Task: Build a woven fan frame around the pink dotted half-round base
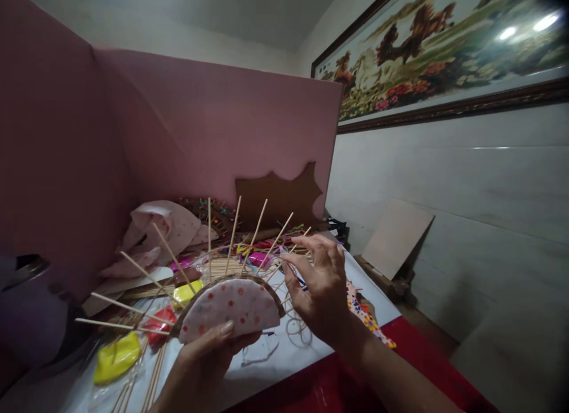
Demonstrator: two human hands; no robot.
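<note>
A half-round piece point(231, 309) covered in white cloth with red dots has several thin wooden sticks point(259, 229) fanning out from its brown curved edge. My left hand point(208, 357) grips it at the flat lower side, thumb on the cloth. To the right of the piece, my right hand point(317, 277) is raised by the rightmost sticks, with thumb and index finger close together at a thin string. The string point(300, 330) hangs in loops below the fingers onto the white table surface.
Yellow point(116, 358) and red packets point(160, 325) lie at the left, near loose sticks point(153, 377). Behind are dotted cloth point(164, 223) and a brown jagged board point(278, 199). Patterned material point(367, 315) lies right, beside red cloth point(418, 354). A dark container point(40, 312) stands far left.
</note>
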